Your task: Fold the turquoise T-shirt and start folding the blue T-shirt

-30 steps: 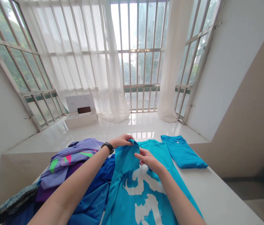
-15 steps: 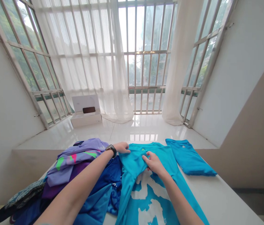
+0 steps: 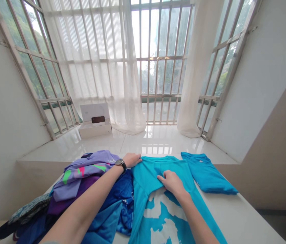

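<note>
A turquoise shirt (image 3: 155, 211) with large white lettering lies spread in front of me, one side folded over toward its middle. My left hand (image 3: 132, 160), with a black-strapped watch (image 3: 121, 163) on the wrist, is closed on the shirt's upper left corner beside the collar. Below the collar my right hand (image 3: 172, 183) pinches the folded-over fabric between thumb and fingers, just above the lettering. Its other fingers are curled and partly hidden. Left of the shirt is a heap of clothes (image 3: 92, 183) in purple, lilac and blue, passing under my left forearm.
A folded blue garment (image 3: 210, 174) rests on the white table (image 3: 244, 217) at the right. Behind the table, an open white box (image 3: 95, 130) holding a dark phone-like device (image 3: 98, 119) stands on the glossy sill (image 3: 130, 144). Sheer curtains (image 3: 102, 67) hang before the barred window.
My right hand has shifted slightly down and right, and the fabric by the collar now lies flatter. The small green mark inside the neck is no longer visible. My left hand stays at the corner.
</note>
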The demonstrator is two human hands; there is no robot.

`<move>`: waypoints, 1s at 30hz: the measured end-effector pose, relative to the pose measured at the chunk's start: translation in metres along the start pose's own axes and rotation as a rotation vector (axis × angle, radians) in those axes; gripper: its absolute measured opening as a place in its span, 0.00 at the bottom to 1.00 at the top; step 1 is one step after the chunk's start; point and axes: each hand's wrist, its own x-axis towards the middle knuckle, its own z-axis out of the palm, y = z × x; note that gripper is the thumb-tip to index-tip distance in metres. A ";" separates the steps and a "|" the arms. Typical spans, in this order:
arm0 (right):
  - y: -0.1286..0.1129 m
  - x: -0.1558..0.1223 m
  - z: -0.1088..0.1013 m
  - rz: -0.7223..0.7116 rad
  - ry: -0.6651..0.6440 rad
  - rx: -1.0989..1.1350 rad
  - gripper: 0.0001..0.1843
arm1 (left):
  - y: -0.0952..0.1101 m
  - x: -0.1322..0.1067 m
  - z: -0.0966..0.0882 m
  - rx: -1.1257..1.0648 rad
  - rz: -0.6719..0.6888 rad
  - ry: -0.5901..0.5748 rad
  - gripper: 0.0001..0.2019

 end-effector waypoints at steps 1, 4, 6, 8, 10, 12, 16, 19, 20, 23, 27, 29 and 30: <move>0.001 0.000 0.000 0.001 -0.001 -0.011 0.16 | 0.000 0.000 0.000 0.007 0.001 0.002 0.16; 0.003 0.000 -0.001 -0.006 -0.014 -0.019 0.16 | -0.001 -0.001 0.001 0.022 0.006 0.003 0.16; 0.004 0.000 -0.002 -0.014 -0.030 -0.013 0.15 | -0.001 -0.002 0.002 0.028 0.005 0.003 0.16; 0.005 0.000 -0.003 -0.017 -0.045 -0.008 0.14 | -0.001 -0.002 0.004 0.034 0.001 0.002 0.16; 0.007 0.000 -0.004 -0.014 -0.051 -0.010 0.12 | -0.001 -0.002 0.006 0.038 -0.003 0.001 0.16; 0.007 0.000 -0.005 -0.011 -0.050 -0.020 0.12 | 0.000 -0.003 0.008 0.040 -0.004 0.000 0.16; 0.009 0.001 -0.005 -0.015 -0.043 -0.046 0.12 | 0.001 -0.004 0.010 0.038 -0.012 -0.003 0.17; 0.009 0.002 -0.006 -0.015 -0.047 -0.061 0.12 | 0.001 -0.005 0.010 0.043 -0.020 -0.007 0.16; 0.009 0.002 -0.006 -0.015 -0.050 -0.063 0.12 | 0.001 -0.005 0.010 0.047 -0.022 -0.008 0.16; 0.009 0.002 -0.007 -0.012 -0.064 -0.067 0.12 | 0.001 -0.007 0.009 0.064 -0.032 -0.012 0.16; 0.008 0.001 -0.009 -0.005 -0.088 -0.078 0.10 | 0.002 -0.008 0.008 0.088 -0.046 -0.010 0.15; 0.008 0.001 -0.009 -0.001 -0.101 -0.083 0.09 | 0.004 -0.008 0.008 0.098 -0.053 -0.003 0.14; 0.008 0.001 -0.010 0.001 -0.106 -0.086 0.09 | 0.005 -0.008 0.009 0.102 -0.057 0.001 0.14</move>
